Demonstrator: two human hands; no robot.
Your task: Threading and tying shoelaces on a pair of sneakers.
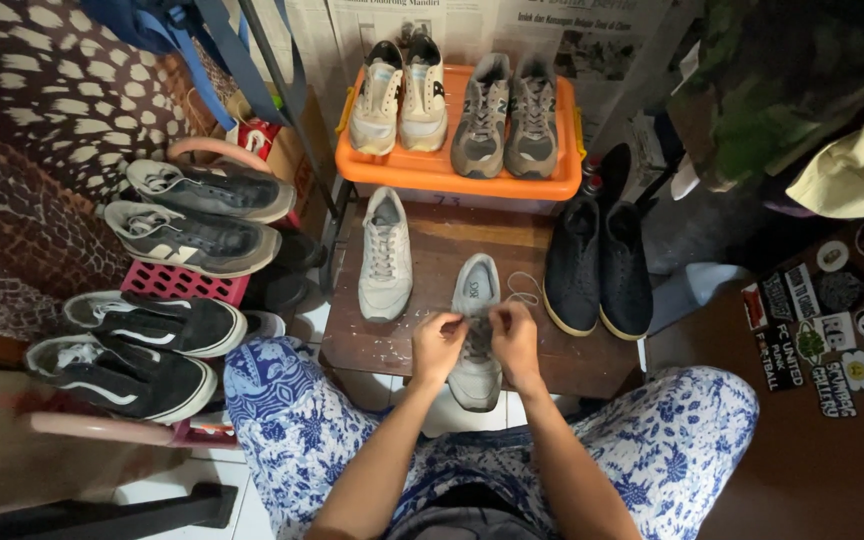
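Presently: left hand [436, 340] and right hand [514, 335], fingers pinched on grey sneaker [476, 350] laces; bow unfinished; matching sneaker [385, 255] laced beside.

A worn wooden stool [432, 345] carries two grey sneakers [384, 255] and an orange tray [452, 170]

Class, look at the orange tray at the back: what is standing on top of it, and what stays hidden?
On the orange tray stand two pairs: cream-white sneakers left, grey sneakers right, toes toward the camera. Their soles and the tray floor beneath them are covered.
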